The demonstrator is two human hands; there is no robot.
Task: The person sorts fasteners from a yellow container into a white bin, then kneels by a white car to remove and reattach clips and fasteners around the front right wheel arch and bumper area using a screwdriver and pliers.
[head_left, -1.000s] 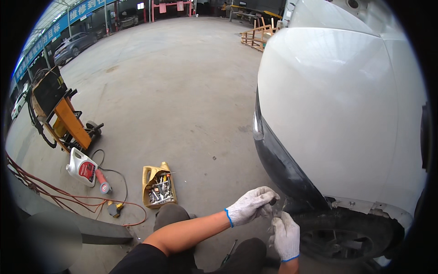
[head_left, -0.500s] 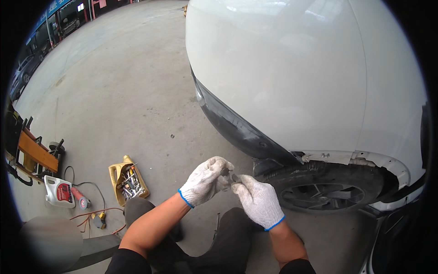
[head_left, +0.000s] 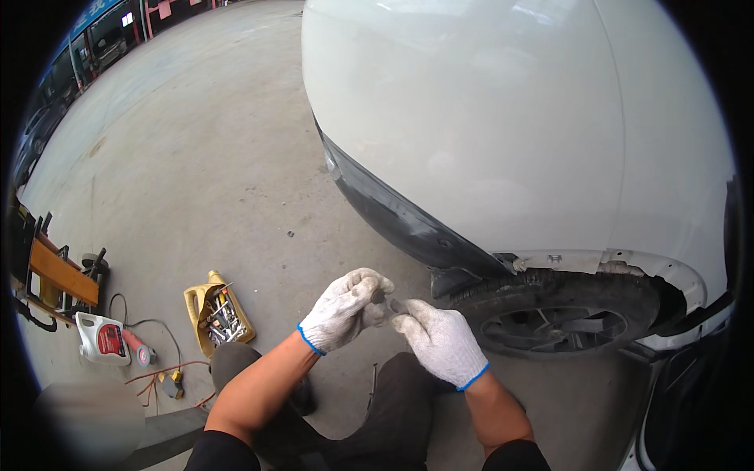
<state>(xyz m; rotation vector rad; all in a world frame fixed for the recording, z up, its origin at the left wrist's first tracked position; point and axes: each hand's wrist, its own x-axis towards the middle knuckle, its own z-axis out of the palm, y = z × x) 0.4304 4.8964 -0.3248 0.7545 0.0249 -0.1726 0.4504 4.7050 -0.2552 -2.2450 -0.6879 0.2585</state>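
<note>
Both my hands wear white knit gloves with blue cuffs and meet in front of my knees. In the fingers of my left hand point(head_left: 342, 312) sits a small dark piece point(head_left: 378, 297), perhaps a clip, though its kind is too small to tell. My right hand point(head_left: 446, 341) pinches a small grey piece point(head_left: 398, 306) between thumb and forefinger, close to the left fingertips. Just beyond them is a white car body point(head_left: 487, 141) with black lower bumper trim point(head_left: 397, 204). Its wheel point(head_left: 554, 328) stands right of my right hand, under a wheel arch whose bare metal edge shows.
On the floor at left, a cut-open yellow jug point(head_left: 192, 308) holds several hand tools. Near it lie a white jug point(head_left: 94, 349), a red grinder-like tool point(head_left: 140, 348) and cables. An orange wheeled jack-like device point(head_left: 63, 271) stands farther left. Parked cars line the far left.
The view has shifted slightly, so the car sits a little farther left and higher. My hands stay close together, the small pieces still between the fingers.
</note>
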